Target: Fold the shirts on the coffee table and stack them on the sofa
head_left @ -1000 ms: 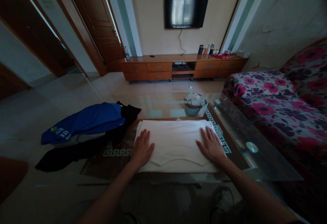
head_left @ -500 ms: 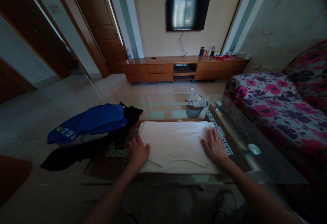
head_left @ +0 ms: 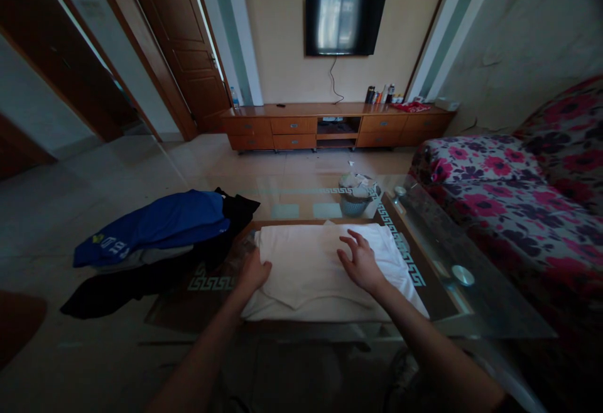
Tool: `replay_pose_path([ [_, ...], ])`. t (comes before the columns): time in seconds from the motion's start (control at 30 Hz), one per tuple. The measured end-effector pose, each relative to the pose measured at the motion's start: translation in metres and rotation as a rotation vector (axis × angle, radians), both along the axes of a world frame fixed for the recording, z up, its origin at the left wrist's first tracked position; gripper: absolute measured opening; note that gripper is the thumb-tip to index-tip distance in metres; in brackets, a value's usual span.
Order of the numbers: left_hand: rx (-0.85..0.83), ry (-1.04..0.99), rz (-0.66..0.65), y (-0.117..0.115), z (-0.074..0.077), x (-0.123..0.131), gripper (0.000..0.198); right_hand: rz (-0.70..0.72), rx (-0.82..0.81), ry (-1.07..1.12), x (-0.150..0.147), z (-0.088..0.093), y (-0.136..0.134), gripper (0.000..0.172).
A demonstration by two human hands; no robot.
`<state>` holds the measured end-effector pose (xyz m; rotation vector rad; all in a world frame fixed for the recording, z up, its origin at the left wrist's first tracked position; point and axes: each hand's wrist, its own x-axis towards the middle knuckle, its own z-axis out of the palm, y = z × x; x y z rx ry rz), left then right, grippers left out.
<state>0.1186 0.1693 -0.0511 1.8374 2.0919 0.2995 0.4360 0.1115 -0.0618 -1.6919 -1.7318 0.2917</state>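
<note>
While we look down across the glass-topped table [head_left: 438,237] with its white key-pattern border, we see at its left end a heap of clothes: a bright blue garment with white lettering [head_left: 155,224] lying on top of black fabric [head_left: 141,278] that spreads toward the table's near edge. Just right of that heap lies our folded white cloth [head_left: 306,262], flat on the middle of the table, its long side toward us. Our left hand [head_left: 253,273] is at the cloth's left edge, fingers curled onto the border; whether it pinches the edge or only presses it we cannot tell. Our right hand [head_left: 360,263] lies farther right, on the upper middle of the cloth, palm down and fingers spread wide, touching the fabric. Beyond the table's far edge a small pale blue basket filled with scraps [head_left: 354,194] stands on the tiled floor [head_left: 292,165]. At the right stands a sofa in a pink-and-purple flowered cover [head_left: 513,180].
</note>
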Motion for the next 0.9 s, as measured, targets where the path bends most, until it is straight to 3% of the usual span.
replay_pose_path([
  [0.13,-0.029,0.055,-0.079,-0.004,0.021,0.015,0.038,0.213,-0.112,0.278,-0.026,0.010,0.003,0.031],
  [0.3,0.034,0.060,-0.176,-0.019,0.054,0.049,0.038,0.244,-0.398,0.750,-0.060,0.021,0.006,0.030],
  [0.4,0.091,-0.242,-0.364,-0.037,0.071,0.075,0.040,0.216,-0.552,1.204,-0.073,0.032,0.005,0.040],
  [0.47,0.020,-0.523,-0.541,-0.054,0.082,0.090,0.047,0.234,-0.656,1.479,-0.074,0.040,0.004,0.040],
  [0.53,-0.083,-0.682,-0.659,-0.073,0.094,0.101,0.053,0.251,-0.739,1.618,-0.068,0.045,0.005,0.040],
  [0.63,-0.279,-0.731,-0.758,-0.101,0.103,0.110,0.040,0.213,-0.777,1.618,-0.058,0.046,0.006,0.035],
  [0.7,-0.556,-0.806,-0.825,-0.116,0.095,0.115,0.033,0.147,-0.719,1.561,-0.053,0.042,0.007,0.036],
  [0.8,-1.064,-1.107,-0.802,-0.129,0.062,0.124,0.031,0.064,-0.649,1.535,-0.052,0.037,0.007,0.038],
  [0.87,-1.224,-1.401,-0.557,-0.131,0.034,0.129,0.040,0.059,-0.645,1.562,-0.052,0.038,0.008,0.033],
  [0.9,-1.219,-1.556,-0.381,-0.129,0.022,0.132,0.045,0.055,-0.645,1.571,-0.052,0.039,0.008,0.030],
])
